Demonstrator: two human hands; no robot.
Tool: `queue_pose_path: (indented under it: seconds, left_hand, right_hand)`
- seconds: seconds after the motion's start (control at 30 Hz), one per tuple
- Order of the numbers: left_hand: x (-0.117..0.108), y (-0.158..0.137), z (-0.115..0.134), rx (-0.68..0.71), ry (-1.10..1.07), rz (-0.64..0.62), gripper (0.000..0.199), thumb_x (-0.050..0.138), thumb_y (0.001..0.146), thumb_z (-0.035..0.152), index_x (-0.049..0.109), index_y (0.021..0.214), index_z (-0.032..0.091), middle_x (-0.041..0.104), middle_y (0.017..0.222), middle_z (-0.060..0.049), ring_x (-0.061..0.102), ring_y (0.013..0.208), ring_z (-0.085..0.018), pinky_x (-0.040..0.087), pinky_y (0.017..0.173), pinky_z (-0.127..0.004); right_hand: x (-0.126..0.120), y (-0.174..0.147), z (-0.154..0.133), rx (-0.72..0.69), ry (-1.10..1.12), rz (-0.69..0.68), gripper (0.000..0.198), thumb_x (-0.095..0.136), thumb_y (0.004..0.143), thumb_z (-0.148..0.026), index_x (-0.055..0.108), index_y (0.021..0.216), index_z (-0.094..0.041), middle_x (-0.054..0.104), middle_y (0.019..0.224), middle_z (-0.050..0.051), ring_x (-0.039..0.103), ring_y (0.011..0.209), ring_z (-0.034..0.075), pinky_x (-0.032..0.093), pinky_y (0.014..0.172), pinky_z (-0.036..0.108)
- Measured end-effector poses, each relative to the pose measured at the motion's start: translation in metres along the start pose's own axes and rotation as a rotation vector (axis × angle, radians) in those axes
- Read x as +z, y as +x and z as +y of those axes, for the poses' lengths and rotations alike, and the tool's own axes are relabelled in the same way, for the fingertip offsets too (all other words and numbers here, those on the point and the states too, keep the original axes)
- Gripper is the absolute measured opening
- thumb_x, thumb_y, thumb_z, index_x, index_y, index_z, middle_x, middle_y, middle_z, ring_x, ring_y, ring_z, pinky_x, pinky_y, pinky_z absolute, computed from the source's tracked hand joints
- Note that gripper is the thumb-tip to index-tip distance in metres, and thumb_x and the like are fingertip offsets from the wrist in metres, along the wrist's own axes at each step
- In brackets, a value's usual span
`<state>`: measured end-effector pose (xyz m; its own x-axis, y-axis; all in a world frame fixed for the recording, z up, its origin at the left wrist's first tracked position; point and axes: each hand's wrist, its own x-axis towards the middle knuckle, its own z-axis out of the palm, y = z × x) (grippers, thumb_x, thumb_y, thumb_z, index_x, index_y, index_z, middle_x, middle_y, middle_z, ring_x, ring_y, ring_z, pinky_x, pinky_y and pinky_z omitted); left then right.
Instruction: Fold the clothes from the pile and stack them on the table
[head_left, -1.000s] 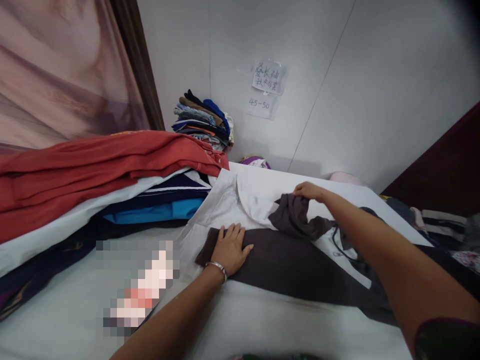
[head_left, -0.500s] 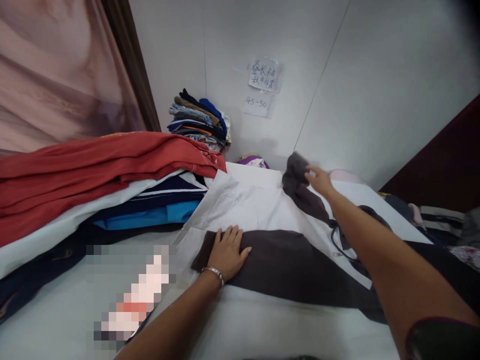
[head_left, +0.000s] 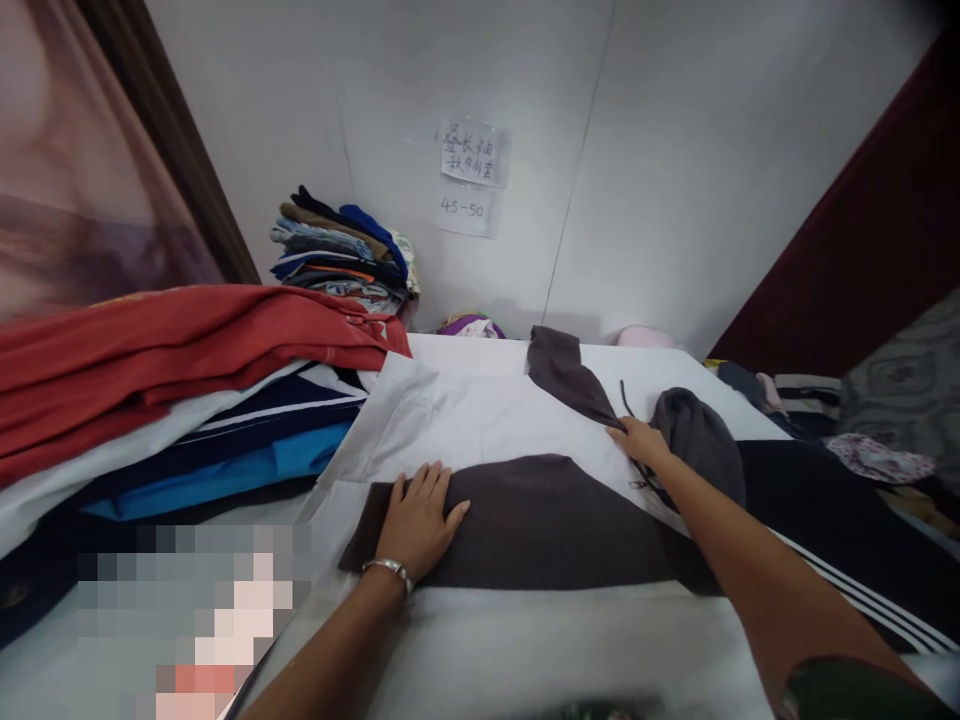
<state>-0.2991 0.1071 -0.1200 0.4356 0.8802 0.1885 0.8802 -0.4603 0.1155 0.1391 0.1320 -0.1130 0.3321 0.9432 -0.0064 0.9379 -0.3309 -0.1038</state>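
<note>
The left hand (head_left: pixel 416 525) was bare, its wrist ringed by a narrow silver-coloured bracelet (head_left: pixel 388 570); the band was shiny and rounded, with small surface details too fine to make out; the left forearm (head_left: pixel 322 640) was uncovered as far as it showed; the right hand (head_left: pixel 641 442) and forearm were bare too, up to a dark, greenish sleeve (head_left: pixel 847 690) with a thin reddish edge.

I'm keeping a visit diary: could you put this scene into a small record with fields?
Garment: hooded, spread out
Left hand: flat on the dark near sleeve, by its cuff
Right hand: fingertips at the dark far sleeve, beside the hood; grip unclear
Left side: red garment atop a clothes pile
Background: folded stack by the wall; lower paper sign reads 45-50
</note>
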Motion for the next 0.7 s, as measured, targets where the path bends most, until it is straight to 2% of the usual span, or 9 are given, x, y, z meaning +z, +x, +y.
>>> queue_pose_path:
  seconds: [0.13,0.27,0.33,0.4,0.5,0.6,0.7]
  left_hand:
    - [-0.001,0.000,-0.001,0.004,0.015,-0.022,0.055,0.038,0.092,0.048,0.049,0.134,0.015,0.048,0.143,-0.012,0.038,0.135,-0.028,0.024,0.111,-0.052]
    - [-0.001,0.000,-0.001,-0.003,0.029,-0.030,0.056,0.037,0.092,0.048,0.049,0.135,0.015,0.047,0.144,-0.012,0.038,0.135,-0.028,0.024,0.112,-0.052]
    - [-0.002,-0.001,0.000,-0.005,0.027,-0.034,0.056,0.037,0.093,0.049,0.049,0.135,0.014,0.047,0.144,-0.012,0.038,0.135,-0.028,0.023,0.112,-0.052]
    - [-0.002,-0.001,0.001,-0.005,0.019,-0.037,0.056,0.037,0.093,0.049,0.048,0.135,0.014,0.047,0.144,-0.012,0.038,0.135,-0.028,0.023,0.112,-0.052]
    - [-0.002,-0.002,0.002,-0.009,0.008,-0.033,0.056,0.039,0.092,0.048,0.048,0.136,0.014,0.047,0.143,-0.012,0.037,0.136,-0.028,0.024,0.113,-0.051]
    - [-0.001,-0.002,0.002,-0.014,0.002,-0.025,0.055,0.039,0.092,0.048,0.048,0.135,0.016,0.048,0.144,-0.011,0.037,0.136,-0.028,0.023,0.113,-0.051]
    - [0.000,-0.003,0.002,-0.017,-0.011,-0.024,0.056,0.038,0.092,0.050,0.048,0.136,0.017,0.047,0.144,-0.010,0.037,0.136,-0.027,0.022,0.114,-0.051]
  right_hand:
    - [0.000,0.002,-0.005,0.048,0.010,0.008,0.054,0.040,0.092,-0.050,0.050,0.133,-0.016,0.059,0.130,0.016,0.053,0.120,0.033,0.041,0.096,0.047]
    - [0.008,-0.001,-0.006,-0.064,-0.077,0.140,0.056,0.040,0.093,-0.045,0.038,0.143,-0.018,0.038,0.149,0.015,0.032,0.138,0.029,0.030,0.107,0.049]
    - [0.012,-0.002,-0.005,-0.110,-0.115,0.084,0.052,0.039,0.094,-0.043,0.041,0.141,-0.020,0.038,0.149,0.012,0.032,0.138,0.028,0.029,0.108,0.050]
    - [0.013,0.000,-0.007,-0.075,-0.124,0.007,0.051,0.038,0.094,-0.043,0.045,0.138,-0.020,0.042,0.146,0.014,0.036,0.136,0.030,0.029,0.107,0.056]
    - [0.010,0.002,-0.026,-0.080,-0.123,0.110,0.053,0.040,0.092,-0.041,0.044,0.138,-0.016,0.037,0.148,0.019,0.029,0.138,0.035,0.025,0.106,0.063]
    - [0.005,-0.011,-0.066,-0.315,-0.012,0.231,0.054,0.039,0.093,-0.041,0.042,0.140,-0.016,0.032,0.152,0.016,0.022,0.142,0.032,0.024,0.110,0.057]
    - [0.005,-0.040,-0.107,-0.575,0.149,0.210,0.055,0.034,0.095,-0.046,0.038,0.144,-0.020,0.027,0.155,0.011,0.019,0.144,0.027,0.024,0.112,0.052]
